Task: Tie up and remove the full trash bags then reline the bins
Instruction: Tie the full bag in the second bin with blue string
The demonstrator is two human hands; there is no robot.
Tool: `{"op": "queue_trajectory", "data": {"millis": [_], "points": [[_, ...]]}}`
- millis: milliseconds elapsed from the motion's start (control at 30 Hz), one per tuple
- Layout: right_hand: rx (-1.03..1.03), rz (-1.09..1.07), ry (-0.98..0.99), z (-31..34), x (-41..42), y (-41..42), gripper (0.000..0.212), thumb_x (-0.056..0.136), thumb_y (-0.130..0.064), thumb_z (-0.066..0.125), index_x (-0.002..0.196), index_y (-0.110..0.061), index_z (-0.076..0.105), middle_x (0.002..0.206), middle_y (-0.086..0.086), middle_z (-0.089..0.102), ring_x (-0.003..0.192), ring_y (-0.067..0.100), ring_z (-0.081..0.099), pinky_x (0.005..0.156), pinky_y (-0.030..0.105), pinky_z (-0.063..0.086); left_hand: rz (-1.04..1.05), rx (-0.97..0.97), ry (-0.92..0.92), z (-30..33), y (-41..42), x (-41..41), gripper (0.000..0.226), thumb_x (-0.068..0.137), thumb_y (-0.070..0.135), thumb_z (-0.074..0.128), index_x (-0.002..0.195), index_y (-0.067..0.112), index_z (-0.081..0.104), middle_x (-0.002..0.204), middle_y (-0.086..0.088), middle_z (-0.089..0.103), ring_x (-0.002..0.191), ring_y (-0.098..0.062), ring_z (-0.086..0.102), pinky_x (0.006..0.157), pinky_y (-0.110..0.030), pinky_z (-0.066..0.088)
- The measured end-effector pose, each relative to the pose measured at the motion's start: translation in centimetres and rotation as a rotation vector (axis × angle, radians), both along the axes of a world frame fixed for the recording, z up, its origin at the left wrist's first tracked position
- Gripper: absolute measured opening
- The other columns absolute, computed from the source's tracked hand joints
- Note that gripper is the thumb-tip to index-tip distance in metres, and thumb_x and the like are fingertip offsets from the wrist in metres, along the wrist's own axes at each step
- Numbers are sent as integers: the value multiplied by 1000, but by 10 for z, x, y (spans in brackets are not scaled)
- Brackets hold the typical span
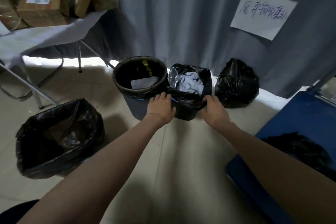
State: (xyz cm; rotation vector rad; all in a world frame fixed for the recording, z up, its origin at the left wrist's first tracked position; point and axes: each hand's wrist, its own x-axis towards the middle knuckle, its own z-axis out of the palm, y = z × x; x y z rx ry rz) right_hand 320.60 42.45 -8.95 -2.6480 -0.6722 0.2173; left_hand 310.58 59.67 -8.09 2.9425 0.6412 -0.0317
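Black plastic everywhere down on this floor, and both arms are stretched out to the small bin (189, 109) in the middle. Its black liner (187, 96) is folded over the rim, with crumpled grey paper (190, 82) and a bit of clear wrapping (172, 76) piled up to the top. Left hand (161, 108) is on the near left edge, fingers laid over the liner's fold; right hand (215, 111) is at the near right edge, fingers curled onto the plastic. Whether either one has truly pinched the bag, I can't tell from where I stand.

Just left of it, touching, sits a round bin (140, 80) with its own dark liner and a pale sheet down inside. To the right, against the grey curtain (181, 14), a tied-up black bag (236, 83) rests on the floor. Nearer, at the left, a bigger lined bin (60, 138) stands open. Cardboard boxes (43, 2) crowd the folding table (45, 36), a handwritten note (263, 14) hangs on the curtain.
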Motion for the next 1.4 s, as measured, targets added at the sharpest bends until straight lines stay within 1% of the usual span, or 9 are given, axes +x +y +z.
{"op": "queue_trajectory", "data": {"millis": [200, 367, 567, 767, 867, 1033, 1100, 1200, 1400], "points": [[-1, -13, -30, -17, 48, 9, 42, 91, -8, 50, 133, -13, 44, 129, 16, 41, 114, 38, 51, 92, 44, 44, -20, -5, 17, -16, 10, 69, 53, 89, 36, 54, 136, 13, 42, 138, -11, 44, 128, -32, 44, 106, -44, 35], [-53, 2, -29, -40, 71, 23, 33, 92, -6, 50, 124, -14, 50, 126, 14, 40, 110, 36, 52, 90, 45, 48, -33, -6, 52, -31, 21, 95, 55, 90, 35, 56, 138, 12, 40, 140, -12, 41, 130, -34, 39, 106, -45, 35], [-58, -10, -75, -52, 77, 34, 26, 89, -1, 53, 112, -14, 51, 120, 12, 42, 100, 37, 55, 74, 37, 40, -93, 39, 29, -48, 22, 95, 55, 88, 32, 59, 136, 12, 41, 140, -13, 41, 132, -32, 37, 111, -41, 32], [-51, 1, -58, -48, 63, 19, 19, 97, -8, 48, 114, -13, 55, 117, 12, 44, 95, 36, 58, 74, 38, 43, -126, 63, -15, -49, 16, 75, 56, 87, 31, 57, 137, 14, 41, 138, -8, 43, 135, -27, 35, 117, -42, 23], [-34, 11, -15, -43, 47, 1, 18, 97, -10, 50, 112, -14, 58, 116, 12, 45, 97, 34, 58, 77, 37, 43, -151, 44, -35, -46, 7, 53, 53, 88, 35, 54, 136, 16, 42, 136, -7, 46, 132, -26, 39, 116, -42, 24], [-47, 33, 58, -37, 7, -37, 13, 95, -11, 53, 105, -16, 60, 110, 8, 46, 96, 30, 56, 78, 35, 43, -194, -54, -69, -36, -13, 6, 46, 88, 46, 55, 126, 20, 50, 126, -4, 50, 119, -27, 49, 100, -40, 41], [-53, 58, 76, -37, -11, -54, 11, 94, -9, 54, 95, -20, 56, 103, 4, 42, 90, 28, 55, 75, 35, 44, -225, -45, -57, -30, -23, -15, 40, 90, 43, 56, 123, 21, 53, 122, -3, 50, 115, -27, 51, 95, -39, 43], [-56, 76, 108, -36, -39, -76, 20, 91, -8, 56, 87, -25, 47, 98, 0, 40, 86, 24, 52, 75, 36, 45, -278, -21, -33, -24, -35, -44, 33, 92, 39, 55, 120, 22, 57, 120, -2, 53, 114, -25, 51, 93, -38, 44], [-94, 161, 152, -33, -86, -119, 9, 90, -11, 61, 95, -19, 58, 102, 5, 44, 95, 29, 56, 84, 39, 49, -329, -7, -46, -13, -60, -99, 26, 93, 46, 51, 100, 27, 68, 107, 4, 62, 103, -23, 56, 75, -33, 48]]}}
